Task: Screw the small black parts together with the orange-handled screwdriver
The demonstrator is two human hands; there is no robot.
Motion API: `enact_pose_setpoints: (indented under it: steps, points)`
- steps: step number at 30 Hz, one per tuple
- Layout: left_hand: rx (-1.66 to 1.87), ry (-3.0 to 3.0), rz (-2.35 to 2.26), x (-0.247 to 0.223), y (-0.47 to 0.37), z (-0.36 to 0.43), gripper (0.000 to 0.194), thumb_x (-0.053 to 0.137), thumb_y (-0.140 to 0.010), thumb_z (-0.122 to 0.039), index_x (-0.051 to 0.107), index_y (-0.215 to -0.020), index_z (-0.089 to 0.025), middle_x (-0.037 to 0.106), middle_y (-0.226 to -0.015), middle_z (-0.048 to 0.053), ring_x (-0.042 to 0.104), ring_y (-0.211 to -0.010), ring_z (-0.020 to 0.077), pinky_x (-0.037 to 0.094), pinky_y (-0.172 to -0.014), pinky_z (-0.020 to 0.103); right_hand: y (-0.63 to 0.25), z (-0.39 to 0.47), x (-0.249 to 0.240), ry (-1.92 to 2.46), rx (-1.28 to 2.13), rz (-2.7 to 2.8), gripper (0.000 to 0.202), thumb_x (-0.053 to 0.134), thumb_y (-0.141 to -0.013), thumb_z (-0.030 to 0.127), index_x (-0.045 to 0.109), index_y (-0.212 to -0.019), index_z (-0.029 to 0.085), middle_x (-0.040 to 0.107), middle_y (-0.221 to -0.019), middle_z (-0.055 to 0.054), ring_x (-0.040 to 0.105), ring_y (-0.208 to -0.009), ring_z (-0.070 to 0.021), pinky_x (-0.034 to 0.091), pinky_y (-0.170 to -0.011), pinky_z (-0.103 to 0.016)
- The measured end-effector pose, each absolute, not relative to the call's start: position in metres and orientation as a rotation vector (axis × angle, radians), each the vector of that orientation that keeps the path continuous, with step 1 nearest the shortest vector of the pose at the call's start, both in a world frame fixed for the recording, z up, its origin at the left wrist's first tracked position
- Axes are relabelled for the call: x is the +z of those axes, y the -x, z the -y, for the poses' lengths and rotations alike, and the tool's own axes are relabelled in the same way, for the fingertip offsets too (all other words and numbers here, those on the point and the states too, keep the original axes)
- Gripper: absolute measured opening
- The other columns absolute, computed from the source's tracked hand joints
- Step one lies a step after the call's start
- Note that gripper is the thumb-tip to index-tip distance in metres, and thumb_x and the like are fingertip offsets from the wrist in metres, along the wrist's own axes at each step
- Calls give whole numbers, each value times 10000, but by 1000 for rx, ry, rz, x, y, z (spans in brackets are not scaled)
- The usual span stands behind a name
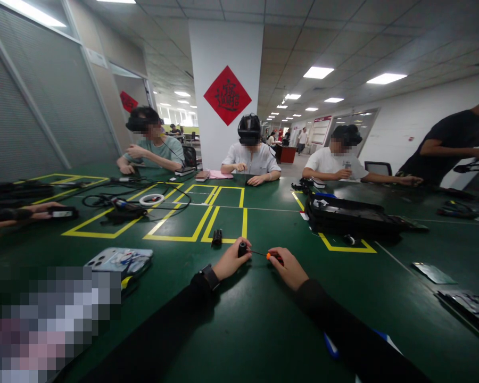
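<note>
My left hand is closed on a small black cylindrical part, held just above the green table. My right hand grips a screwdriver by its black and orange handle. Its thin shaft points left and reaches the black part; whether the tip sits inside it cannot be made out. A second small black part stands on the table just beyond my left hand, beside the yellow tape lines.
A long black case lies to the right. Coiled black cables and a white ring lie to the left. A printed case is nearer on the left. Several people sit across the table; another person's hand reaches in from the left.
</note>
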State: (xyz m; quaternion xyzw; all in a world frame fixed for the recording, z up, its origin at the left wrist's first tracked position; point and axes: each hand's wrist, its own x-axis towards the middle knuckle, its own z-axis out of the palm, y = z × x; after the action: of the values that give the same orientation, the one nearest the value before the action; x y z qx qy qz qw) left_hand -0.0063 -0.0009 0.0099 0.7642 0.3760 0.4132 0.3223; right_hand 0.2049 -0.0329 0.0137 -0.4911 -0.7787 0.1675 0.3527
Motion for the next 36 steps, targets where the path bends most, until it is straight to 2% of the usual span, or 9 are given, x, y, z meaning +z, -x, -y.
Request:
enact_pose_setpoints:
  steps: [3,9,14,19,27,31,36]
  points:
    - [1080,-2006,-991,11,6,2,214,503,-733,-228,456,-937,-183,540,-855,7,506,-789,129,391,-772,276,-205,33,15,1258,390,2058,194,395,-821,242,560,-902,179,558,-881,-56,489,-870,-167,384,-798,-318]
    - [1072,-2005,-1016,14,5,4,207,503,-733,-223,458,-931,-181,538,-863,10,503,-799,133,391,-779,281,-201,37,17,1248,363,2027,141,493,-753,198,525,-890,189,543,-877,-38,487,-839,-163,388,-771,-310]
    - [1085,-2006,-988,12,5,3,211,507,-728,-213,456,-930,-182,536,-852,8,502,-788,131,389,-772,279,-201,37,16,1242,374,2022,219,460,-781,216,501,-994,181,531,-945,-56,485,-889,-160,376,-815,-311]
    - [1082,-1991,-990,10,5,1,219,508,-726,-208,452,-935,-182,537,-852,3,505,-788,126,389,-773,273,-202,36,18,1236,304,2084,165,388,-812,182,548,-853,174,529,-881,-55,468,-886,-166,364,-819,-319]
    - [1071,-1968,-1007,13,5,3,216,508,-726,-208,450,-933,-185,536,-848,1,506,-789,128,392,-780,280,-203,37,19,1254,351,2040,144,523,-728,184,523,-873,183,527,-870,-38,477,-850,-168,388,-774,-316]
    - [1087,-1976,-1015,13,5,3,212,506,-723,-205,453,-927,-188,534,-853,-1,503,-789,128,389,-784,282,-204,35,18,1262,387,2010,151,494,-753,211,539,-891,173,523,-891,-52,486,-855,-165,398,-779,-317]
    - [1092,-1965,-1012,12,6,3,209,510,-721,-213,458,-922,-185,536,-861,5,501,-787,131,391,-773,279,-206,35,20,1203,387,2040,92,478,-757,185,566,-780,170,511,-925,-62,483,-904,-169,381,-831,-330]
